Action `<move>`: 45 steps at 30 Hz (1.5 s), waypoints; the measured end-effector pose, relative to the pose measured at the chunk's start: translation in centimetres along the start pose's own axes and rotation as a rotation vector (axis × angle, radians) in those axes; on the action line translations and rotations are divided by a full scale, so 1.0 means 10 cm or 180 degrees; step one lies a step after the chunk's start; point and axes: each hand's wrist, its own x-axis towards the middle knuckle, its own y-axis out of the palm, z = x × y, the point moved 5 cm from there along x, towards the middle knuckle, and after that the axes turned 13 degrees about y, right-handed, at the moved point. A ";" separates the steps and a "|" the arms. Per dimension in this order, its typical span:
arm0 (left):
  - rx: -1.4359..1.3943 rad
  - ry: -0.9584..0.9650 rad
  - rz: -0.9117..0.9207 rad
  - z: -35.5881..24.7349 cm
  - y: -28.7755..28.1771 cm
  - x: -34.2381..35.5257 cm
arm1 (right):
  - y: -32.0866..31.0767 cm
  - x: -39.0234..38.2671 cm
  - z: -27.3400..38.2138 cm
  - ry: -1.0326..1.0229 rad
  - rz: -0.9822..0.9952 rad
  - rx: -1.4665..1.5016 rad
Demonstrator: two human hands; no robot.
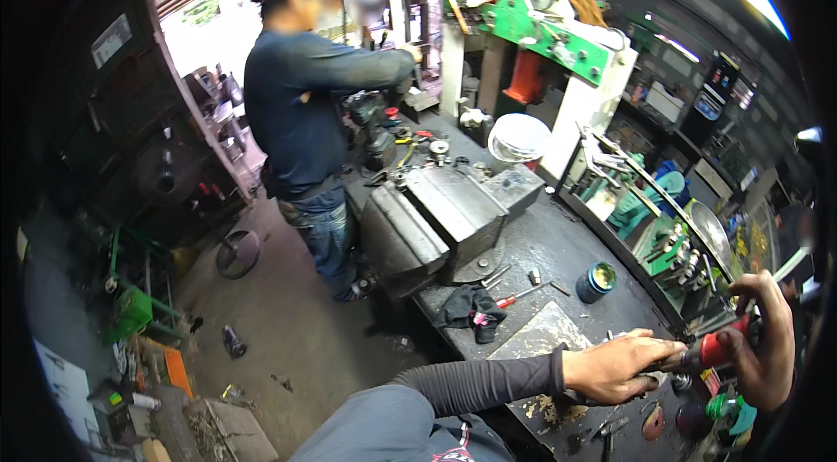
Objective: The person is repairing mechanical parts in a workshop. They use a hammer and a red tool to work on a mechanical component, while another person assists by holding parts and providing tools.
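At the lower right, over the bench, my right hand (pixel 765 349) is closed round a red cylindrical thing (pixel 717 349) whose exact kind I cannot make out. My left hand (pixel 615 366), in a dark sleeve, reaches in from the left with its fingers together on the darker end of that red thing. A worn, scuffed board (pixel 547 333) lies on the bench beneath and beside my left hand. Close by stand a dark jar (pixel 597 281) with yellowish contents and a green-capped bottle (pixel 722 406). A red-handled screwdriver (pixel 507 301) lies beside a black cloth (pixel 471 309).
A large metal vise (pixel 436 222) is mounted on the dark bench (pixel 558 244). Beyond it are a white bucket (pixel 520 138) and a green press frame (pixel 549 35). A tool rack (pixel 645 200) lines the right side. A co-worker (pixel 301 113) stands across the bench, another person behind.
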 end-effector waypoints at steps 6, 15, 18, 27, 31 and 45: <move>-0.0723 -0.0475 -0.0525 -0.11 -0.19 0.11 | -0.03 0.03 0.12 -0.0471 0.0482 -0.0122; -0.0410 -0.0156 -0.0858 -0.25 -0.22 0.24 | -0.09 -0.04 0.19 -0.0694 0.0710 -0.0092; -0.0480 -0.0547 -0.0318 -0.19 -0.20 0.19 | -0.08 -0.06 0.19 -0.0381 0.0640 -0.0067; -0.0270 -0.0193 -0.0367 -0.26 -0.15 0.20 | -0.10 -0.07 0.19 -0.0589 0.0705 0.0380; -0.0655 -0.1278 -0.0470 -0.16 -0.16 0.12 | -0.09 -0.07 0.05 0.0026 0.0355 -0.0018; 0.0043 -0.1393 -0.0585 -0.17 -0.17 0.13 | -0.07 -0.12 0.11 0.0071 0.0095 -0.0303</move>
